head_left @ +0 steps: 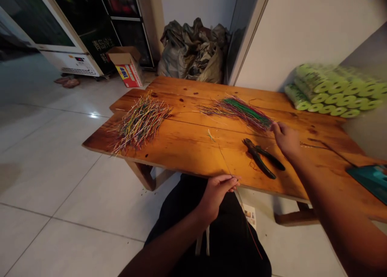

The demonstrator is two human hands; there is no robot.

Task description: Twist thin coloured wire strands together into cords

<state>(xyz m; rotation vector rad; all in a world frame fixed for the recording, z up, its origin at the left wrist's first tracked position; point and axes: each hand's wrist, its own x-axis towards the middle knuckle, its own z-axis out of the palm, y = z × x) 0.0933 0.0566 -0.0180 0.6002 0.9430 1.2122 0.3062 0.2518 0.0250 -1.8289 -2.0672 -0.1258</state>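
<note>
At six o'clock on the table (184, 146), the left hand (219, 190) pinches a thin wire (224, 159); at three, the right hand (286, 140) touches the one-o'clock wire bundle (242, 109), grip unclear; pliers (256, 154) lie at four.

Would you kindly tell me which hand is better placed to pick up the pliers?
Probably the right hand: although touching the long wire bundle, it is nearer the handles of the pliers, while the left hand pinches a thin wire.
</note>
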